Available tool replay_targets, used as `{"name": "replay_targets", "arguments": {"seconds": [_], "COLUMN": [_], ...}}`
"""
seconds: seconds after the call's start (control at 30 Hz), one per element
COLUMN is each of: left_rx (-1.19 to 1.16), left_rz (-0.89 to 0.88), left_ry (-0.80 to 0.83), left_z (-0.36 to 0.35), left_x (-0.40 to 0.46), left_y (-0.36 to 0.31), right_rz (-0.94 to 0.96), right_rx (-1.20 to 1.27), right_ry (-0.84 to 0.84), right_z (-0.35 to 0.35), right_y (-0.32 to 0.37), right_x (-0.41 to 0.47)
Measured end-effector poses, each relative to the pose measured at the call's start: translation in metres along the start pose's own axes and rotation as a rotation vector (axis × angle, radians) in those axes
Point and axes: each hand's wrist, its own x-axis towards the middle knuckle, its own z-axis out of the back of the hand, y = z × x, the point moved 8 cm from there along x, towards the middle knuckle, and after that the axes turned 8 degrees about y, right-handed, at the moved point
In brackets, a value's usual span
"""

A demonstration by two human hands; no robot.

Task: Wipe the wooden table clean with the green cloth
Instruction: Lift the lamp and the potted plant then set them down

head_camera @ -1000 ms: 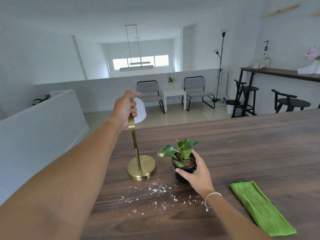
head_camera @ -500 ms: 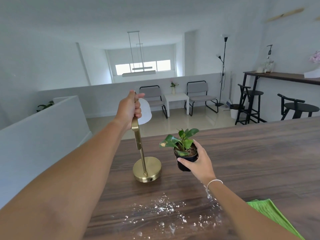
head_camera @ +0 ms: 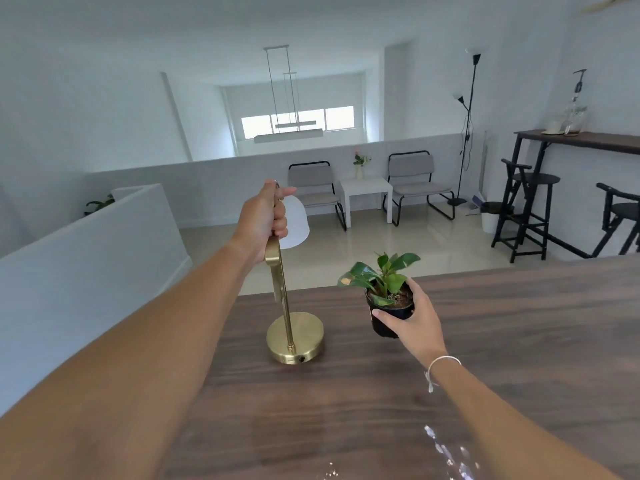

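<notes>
The dark wooden table (head_camera: 519, 341) fills the lower part of the head view. My left hand (head_camera: 265, 223) grips the stem of a brass lamp (head_camera: 294, 337) near its white shade; the round base sits near the table's far left edge. My right hand (head_camera: 414, 318) holds a small black pot with a green plant (head_camera: 384, 289), close to the far edge. White crumbs (head_camera: 446, 452) lie on the wood at the bottom of the frame. The green cloth is out of view.
Beyond the table's far edge the floor drops away to a lower room with two grey chairs (head_camera: 315, 188), a white side table (head_camera: 367, 195), a floor lamp (head_camera: 467, 126) and black stools (head_camera: 530, 209). A low white wall (head_camera: 86, 265) runs along the left.
Both hands have carried the lamp and the plant pot away from me toward the table's far edge. The view has tilted up, so the crumbs slid low and the green cloth left the frame.
</notes>
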Motion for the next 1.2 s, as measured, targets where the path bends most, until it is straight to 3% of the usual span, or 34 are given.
{"name": "replay_targets", "arguments": {"seconds": [0.3, 0.7, 1.2], "left_rx": [-0.051, -0.066, 0.22], "left_rz": [-0.003, 0.048, 0.082], "left_ry": [-0.064, -0.026, -0.048], "left_z": [-0.006, -0.013, 0.002], "left_x": [0.05, 0.054, 0.015], "left_y": [0.015, 0.032, 0.009], "right_rz": [0.0, -0.046, -0.067], "right_rx": [-0.006, 0.018, -0.044], "right_ry": [0.058, 0.091, 0.088], "right_z": [-0.002, -0.013, 0.015], "right_y": [-0.035, -0.064, -0.024], "right_x": [0.058, 0.061, 0.017]}}
